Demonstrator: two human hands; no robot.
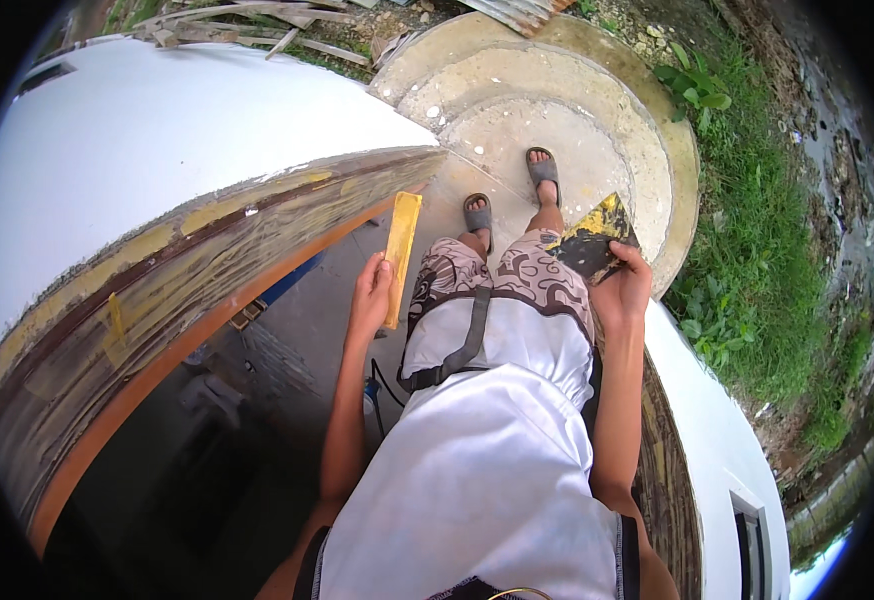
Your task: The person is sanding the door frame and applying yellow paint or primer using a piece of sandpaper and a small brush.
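The person stands on a round concrete step (647, 150) in the upper middle of the frame, feet in grey sandals (477, 215). The left hand (370, 295), just left of centre, is closed around the lower end of a flat yellow scraper (401, 245), whose blade points up the frame toward the edge of a large white hull (157, 150) filling the upper left. The scraper's top end sits close to the hull's worn, yellow-and-brown smeared rim (187, 260), though I cannot tell if it touches. The right hand (625, 290), right of centre, grips the lower corner of a dark board smeared with yellow paste (589, 242), holding it tilted above the knees. The two hands are well apart, with the patterned shorts (502, 285) between them. Grass (757, 260) runs along the right side.
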